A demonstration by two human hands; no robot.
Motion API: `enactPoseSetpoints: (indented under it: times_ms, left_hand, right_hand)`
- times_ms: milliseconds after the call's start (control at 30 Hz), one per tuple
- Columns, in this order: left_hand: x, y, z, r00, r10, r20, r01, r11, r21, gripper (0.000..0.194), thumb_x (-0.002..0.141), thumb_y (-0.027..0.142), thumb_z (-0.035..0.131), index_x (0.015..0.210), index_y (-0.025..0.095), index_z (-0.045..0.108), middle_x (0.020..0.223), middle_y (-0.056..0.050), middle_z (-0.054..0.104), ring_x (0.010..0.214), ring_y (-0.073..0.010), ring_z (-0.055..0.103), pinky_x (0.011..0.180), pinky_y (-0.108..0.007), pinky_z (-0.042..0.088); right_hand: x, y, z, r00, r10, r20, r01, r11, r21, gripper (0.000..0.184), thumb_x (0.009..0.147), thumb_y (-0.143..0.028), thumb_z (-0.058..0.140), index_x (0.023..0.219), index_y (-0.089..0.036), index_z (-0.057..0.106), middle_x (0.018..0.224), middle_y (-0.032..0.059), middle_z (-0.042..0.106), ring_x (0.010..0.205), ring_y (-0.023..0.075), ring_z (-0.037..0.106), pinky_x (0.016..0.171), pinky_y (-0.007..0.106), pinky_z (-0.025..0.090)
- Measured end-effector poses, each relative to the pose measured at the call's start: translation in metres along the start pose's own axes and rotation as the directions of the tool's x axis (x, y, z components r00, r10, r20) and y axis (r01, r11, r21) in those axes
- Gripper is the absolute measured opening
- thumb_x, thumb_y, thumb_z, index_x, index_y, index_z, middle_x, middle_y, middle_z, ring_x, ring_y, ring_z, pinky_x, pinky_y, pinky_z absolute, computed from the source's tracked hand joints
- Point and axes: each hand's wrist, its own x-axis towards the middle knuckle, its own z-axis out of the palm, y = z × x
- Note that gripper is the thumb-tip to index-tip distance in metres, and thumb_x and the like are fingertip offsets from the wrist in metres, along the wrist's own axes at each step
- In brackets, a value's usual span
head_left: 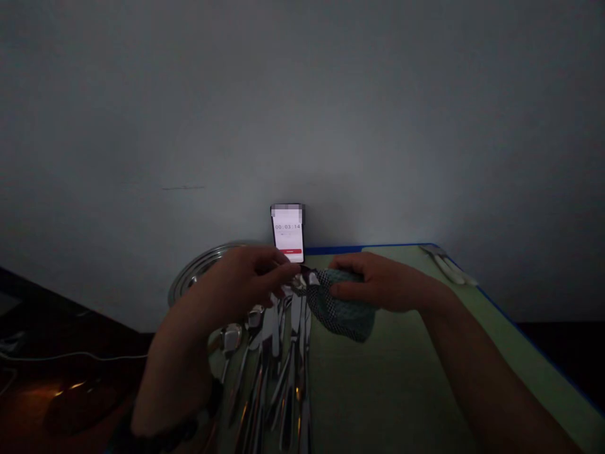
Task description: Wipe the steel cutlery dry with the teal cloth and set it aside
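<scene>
tray, round and metallic, at the left, partly behind the left hand, with bent fingers pinching a metal piece. below and beside, spoons and knives loose on the green table. upright at the wall, a phone with a timer. then the right hand, gripping a checked cloth against that same piece: work midway on one item, by the look. farther right, pale-handled utensils. finished and unfinished pieces impossible to tell apart.

The left hand bends inward, fingers curled. The right hand closes opposite, right of the phone.
</scene>
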Motion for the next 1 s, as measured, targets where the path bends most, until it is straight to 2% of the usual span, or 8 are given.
enactPoseSetpoints:
  times_ms: [133,233,400,533,733,1000]
  left_hand:
    - [-0.003,-0.002,0.002,0.984,-0.039,0.175,0.019,0.993,0.119,0.039,0.086,0.046,0.041,0.07,0.015,0.059,0.058,0.0,0.061,0.047,-0.0099,0.055,0.042,-0.018,0.039]
    - [-0.003,0.004,0.005,0.975,-0.006,0.223,-0.034,0.984,0.173,0.042,0.087,0.046,0.039,0.066,0.016,0.058,0.053,0.001,0.059,0.044,-0.009,0.053,0.041,-0.018,0.036]
    - [0.0,0.014,0.014,0.973,0.11,0.201,-0.159,0.956,0.245,0.041,0.09,0.039,0.035,0.066,0.016,0.06,0.054,0.001,0.061,0.046,-0.0088,0.053,0.048,-0.02,0.036]
    - [0.002,0.013,0.02,0.974,0.139,0.179,-0.178,0.958,0.226,0.042,0.091,0.037,0.034,0.065,0.016,0.059,0.054,0.001,0.06,0.049,-0.0093,0.053,0.051,-0.021,0.035]
    - [-0.001,0.009,0.014,0.969,0.149,0.2,-0.197,0.948,0.25,0.04,0.091,0.038,0.035,0.069,0.016,0.059,0.057,0.001,0.061,0.052,-0.0094,0.053,0.053,-0.021,0.034]
    - [-0.005,0.0,0.013,0.963,0.112,0.245,-0.194,0.918,0.346,0.039,0.089,0.04,0.037,0.071,0.016,0.063,0.058,0.0,0.058,0.051,-0.0102,0.049,0.049,-0.023,0.029]
  right_hand:
    - [0.0,-0.003,0.003,0.999,0.026,0.042,-0.021,0.992,-0.123,0.015,0.079,-0.03,0.053,0.084,-0.017,0.06,0.075,0.0007,0.06,0.064,0.0113,0.051,0.053,0.021,0.037]
    - [0.002,-0.006,0.008,0.999,-0.006,0.05,0.013,0.987,-0.159,0.016,0.08,-0.03,0.052,0.081,-0.017,0.06,0.073,0.0011,0.06,0.063,0.0115,0.052,0.053,0.021,0.036]
    - [0.003,-0.003,0.009,0.998,-0.03,0.054,0.04,0.98,-0.196,0.016,0.081,-0.028,0.049,0.079,-0.016,0.059,0.072,0.0011,0.06,0.063,0.0118,0.052,0.053,0.022,0.035]
    - [0.002,-0.001,0.009,0.998,-0.045,0.036,0.051,0.982,-0.184,0.018,0.083,-0.029,0.048,0.08,-0.016,0.06,0.07,0.0003,0.06,0.061,0.0113,0.051,0.053,0.022,0.035]
    - [0.007,-0.006,0.017,0.998,-0.055,-0.004,0.053,0.982,-0.181,0.021,0.084,-0.032,0.047,0.08,-0.015,0.06,0.075,0.0027,0.061,0.067,0.0129,0.054,0.057,0.023,0.036]
    - [0.004,-0.005,0.01,0.976,-0.008,0.216,0.039,0.989,-0.142,0.026,0.086,-0.036,0.047,0.09,-0.015,0.062,0.079,0.0033,0.063,0.068,0.0124,0.055,0.056,0.022,0.039]
